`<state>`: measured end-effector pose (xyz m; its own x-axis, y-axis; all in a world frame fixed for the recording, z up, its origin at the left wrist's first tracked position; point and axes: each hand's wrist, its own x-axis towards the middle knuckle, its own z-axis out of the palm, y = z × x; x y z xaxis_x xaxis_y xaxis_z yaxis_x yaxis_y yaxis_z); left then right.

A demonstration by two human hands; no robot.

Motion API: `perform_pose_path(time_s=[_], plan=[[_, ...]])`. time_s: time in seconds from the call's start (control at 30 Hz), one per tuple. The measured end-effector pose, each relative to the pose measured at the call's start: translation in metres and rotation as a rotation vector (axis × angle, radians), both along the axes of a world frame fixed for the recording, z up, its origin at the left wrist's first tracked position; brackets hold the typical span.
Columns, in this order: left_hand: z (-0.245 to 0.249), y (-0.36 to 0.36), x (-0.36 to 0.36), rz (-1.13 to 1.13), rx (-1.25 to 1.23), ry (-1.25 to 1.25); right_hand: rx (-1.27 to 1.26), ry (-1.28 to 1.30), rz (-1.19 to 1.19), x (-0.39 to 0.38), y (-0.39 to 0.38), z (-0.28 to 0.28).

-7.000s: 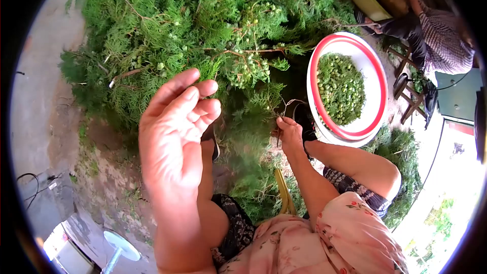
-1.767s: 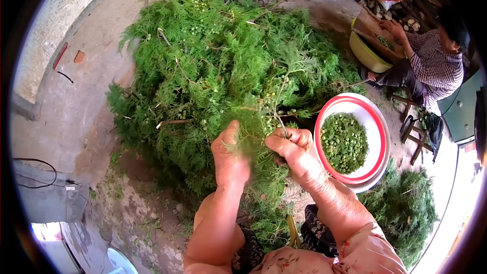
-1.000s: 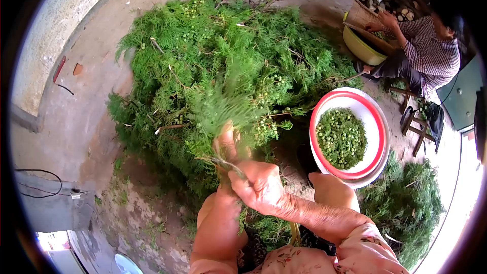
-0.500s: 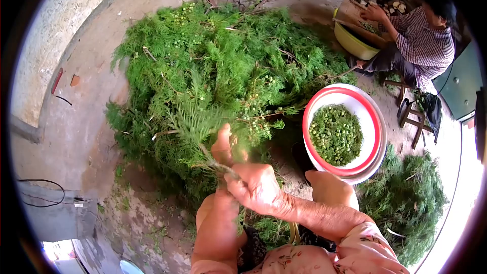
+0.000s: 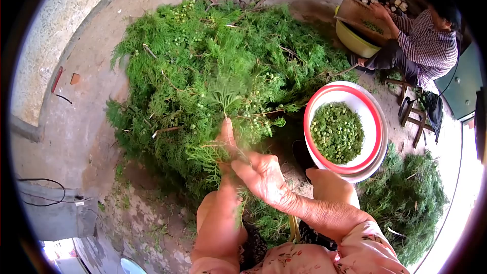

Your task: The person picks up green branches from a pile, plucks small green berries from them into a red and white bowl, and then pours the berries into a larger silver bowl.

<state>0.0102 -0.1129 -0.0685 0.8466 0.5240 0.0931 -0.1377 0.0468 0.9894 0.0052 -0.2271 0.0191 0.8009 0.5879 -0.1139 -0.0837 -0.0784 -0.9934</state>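
My left hand [image 5: 227,139], partly blurred, is closed on a feathery green evergreen sprig [image 5: 223,97] that points away from me. More green fronds [image 5: 207,165] show just left of that hand. My right hand [image 5: 264,178] is closed beside it, thumb and fingers pinched together near the left palm. Whatever lies in the pinch is blurred and too thin to make out. Beyond both hands spreads a large heap of cut evergreen branches [image 5: 187,71] with small round green cones among the foliage. To the right stands a white basin with a red rim [image 5: 307,122], holding picked green cones [image 5: 337,134].
A smaller heap of evergreen cuttings [image 5: 406,198] lies at the lower right. A co-worker [image 5: 426,45] sits at the upper right, holding a woven tray [image 5: 362,12] over a yellow tub [image 5: 350,40]. A wooden stool [image 5: 418,122] is nearby. A wall [image 5: 56,25] curves along the left.
The woody branch that my right hand gripped no longer shows. My right hand has shifted slightly right and down. The co-worker has tilted the woven tray up.
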Motion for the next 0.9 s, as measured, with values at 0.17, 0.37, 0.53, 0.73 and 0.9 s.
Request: perform_pose_path(time_s=[0.17,0.37,0.53,0.73,0.9], plan=[[-0.004,-0.004,-0.008,0.001,0.071,-0.001,0.094,0.083,-0.093,0.001,-0.002,0.0],[-0.002,-0.012,-0.004,0.002,0.119,-0.012,0.093,0.079,-0.114,-0.001,-0.008,0.0],[0.008,-0.011,0.001,0.081,-0.09,0.068,0.09,0.317,-0.223,0.022,-0.012,-0.019],[0.035,-0.011,-0.002,0.266,-0.855,0.223,0.086,0.697,-0.393,0.056,-0.014,-0.031],[0.031,-0.01,-0.006,0.371,-0.736,0.209,0.173,0.651,-0.38,0.054,-0.018,-0.019]])
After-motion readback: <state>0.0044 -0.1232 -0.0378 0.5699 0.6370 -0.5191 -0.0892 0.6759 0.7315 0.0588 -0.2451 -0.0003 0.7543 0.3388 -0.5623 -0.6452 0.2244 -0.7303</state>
